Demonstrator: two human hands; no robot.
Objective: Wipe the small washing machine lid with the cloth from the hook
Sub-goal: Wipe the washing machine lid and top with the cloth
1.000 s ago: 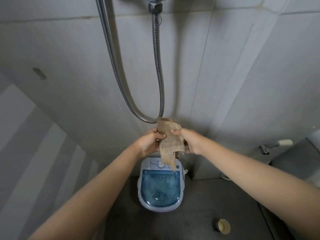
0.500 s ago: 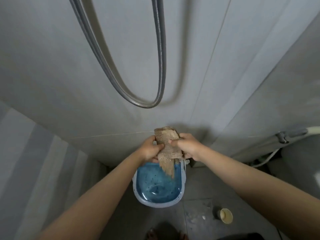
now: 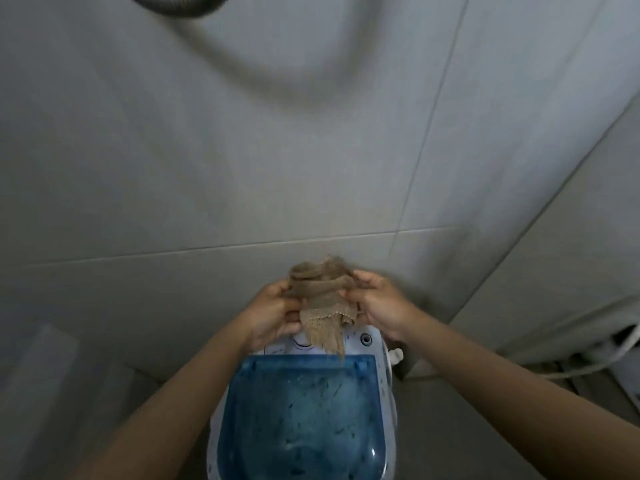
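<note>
A tan, coarse-woven cloth (image 3: pixel 320 299) is bunched between both hands, its frayed end hanging down over the back of the washing machine. My left hand (image 3: pixel 272 311) grips its left side and my right hand (image 3: pixel 375 303) grips its right side. Below them stands the small white washing machine (image 3: pixel 386 372) with a translucent blue lid (image 3: pixel 301 414), shut and speckled with dark marks. The cloth's tip hangs just over the lid's back edge; I cannot tell if it touches. The white control panel with a dial (image 3: pixel 301 341) is partly hidden by the cloth.
Grey tiled walls (image 3: pixel 207 168) rise close behind the machine and meet in a corner at the right. The loop of a metal shower hose (image 3: pixel 180 5) shows at the top edge. A white hose or cable (image 3: pixel 595 362) runs along the floor at right.
The view has tilted down and come closer to the machine. Both hands have lowered the cloth toward the lid and gathered it into a tighter bunch.
</note>
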